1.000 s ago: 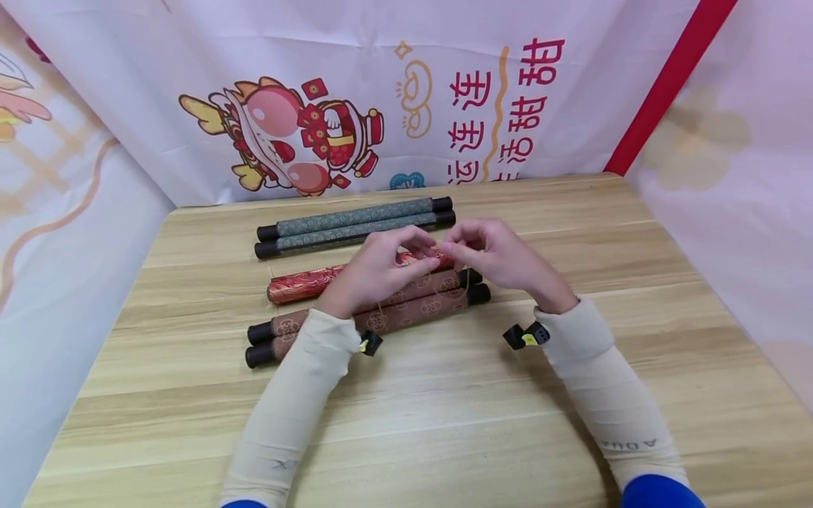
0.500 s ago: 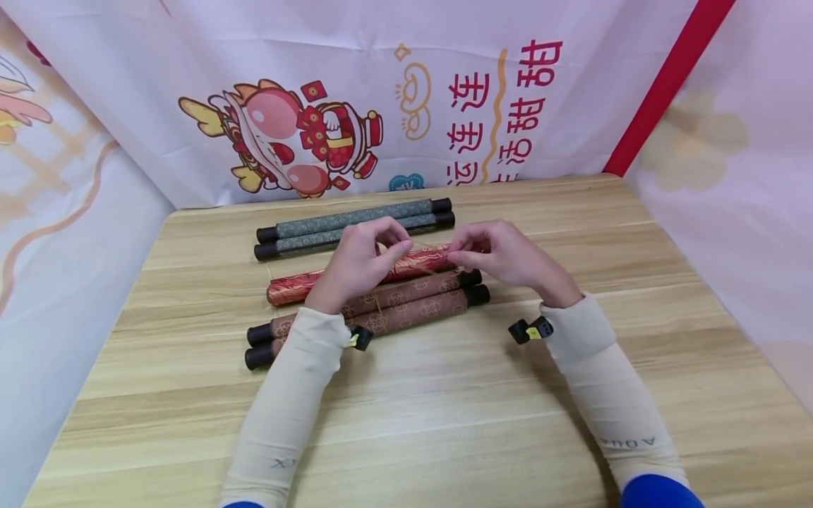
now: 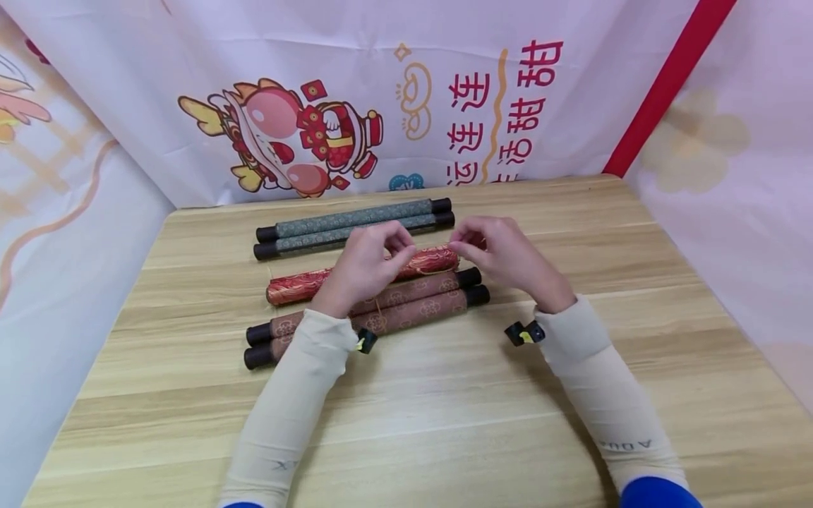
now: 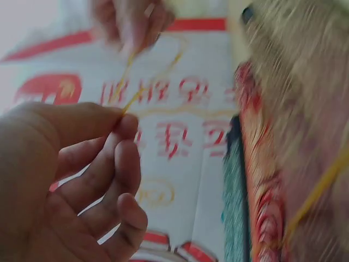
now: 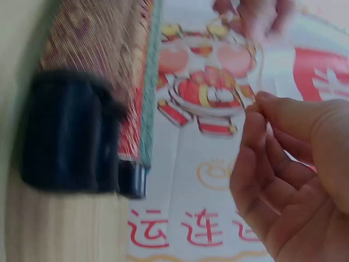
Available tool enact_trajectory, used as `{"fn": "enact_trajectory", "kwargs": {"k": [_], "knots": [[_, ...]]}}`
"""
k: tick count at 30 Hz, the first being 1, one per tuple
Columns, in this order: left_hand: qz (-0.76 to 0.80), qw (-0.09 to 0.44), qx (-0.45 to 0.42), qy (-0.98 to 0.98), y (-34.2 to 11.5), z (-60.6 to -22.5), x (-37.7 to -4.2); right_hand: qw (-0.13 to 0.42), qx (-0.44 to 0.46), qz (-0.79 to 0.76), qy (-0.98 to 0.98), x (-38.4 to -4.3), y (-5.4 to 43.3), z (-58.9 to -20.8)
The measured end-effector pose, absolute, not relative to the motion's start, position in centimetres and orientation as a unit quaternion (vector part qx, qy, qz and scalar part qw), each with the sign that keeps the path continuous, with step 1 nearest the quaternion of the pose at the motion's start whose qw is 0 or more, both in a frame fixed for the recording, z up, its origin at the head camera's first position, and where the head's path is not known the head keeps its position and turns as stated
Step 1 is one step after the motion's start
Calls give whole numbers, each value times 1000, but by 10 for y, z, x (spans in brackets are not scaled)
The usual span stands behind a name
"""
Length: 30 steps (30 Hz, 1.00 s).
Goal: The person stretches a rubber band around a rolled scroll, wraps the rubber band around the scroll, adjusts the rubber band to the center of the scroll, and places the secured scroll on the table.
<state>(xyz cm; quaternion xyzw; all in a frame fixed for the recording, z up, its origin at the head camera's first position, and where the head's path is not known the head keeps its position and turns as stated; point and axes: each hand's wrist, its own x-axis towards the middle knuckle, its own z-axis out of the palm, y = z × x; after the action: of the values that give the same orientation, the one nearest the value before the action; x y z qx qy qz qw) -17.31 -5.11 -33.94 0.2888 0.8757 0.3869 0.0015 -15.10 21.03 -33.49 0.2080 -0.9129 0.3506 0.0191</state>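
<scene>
A thin yellow cord (image 4: 132, 101) runs up from the thumb and fingertip of my left hand (image 3: 365, 264), which pinches it. My right hand (image 3: 502, 254) pinches at its fingertips, with the cord leading to it in the left wrist view. Both hands are raised over a red patterned scroll (image 3: 295, 287), rolled up on the table. In front of it lies a brown scroll (image 3: 425, 308) with two rolled halves and black end knobs; the left forearm hides part of it. Another strand of yellow cord crosses the brown scroll.
Behind the red scroll lies a green scroll (image 3: 356, 217) with two rolls and black knobs. The wooden table (image 3: 457, 423) ends at a printed white cloth backdrop (image 3: 356, 42). A small black camera (image 3: 365, 341) sits on each wrist.
The hands first drew apart, the left moving leftward with the cord stretched between them. Since then they have come slightly closer together. The scrolls have stayed in place.
</scene>
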Motion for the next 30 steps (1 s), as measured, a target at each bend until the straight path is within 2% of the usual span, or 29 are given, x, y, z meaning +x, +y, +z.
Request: {"fn": "enact_trajectory", "kwargs": {"k": [3,10,17,24,27,30], "knots": [[409,23,301,861,-45,-341,-171,28,220,346,-912,-149,201,-335],[467,122,315,817,-48,-340,-170,15,216,369,-904,-147,198,-334],[491,162,322,793,-45,-346,-170,7,220,393,-893,-146,194,-335],[570,243,344,706,-37,-352,-171,19,228,398,-889,-145,194,-335],[579,252,338,698,-35,-353,-170,25,234,410,-881,-144,194,-334],[569,230,341,712,-32,-355,-169,28,236,425,-874,-143,195,-331]]}}
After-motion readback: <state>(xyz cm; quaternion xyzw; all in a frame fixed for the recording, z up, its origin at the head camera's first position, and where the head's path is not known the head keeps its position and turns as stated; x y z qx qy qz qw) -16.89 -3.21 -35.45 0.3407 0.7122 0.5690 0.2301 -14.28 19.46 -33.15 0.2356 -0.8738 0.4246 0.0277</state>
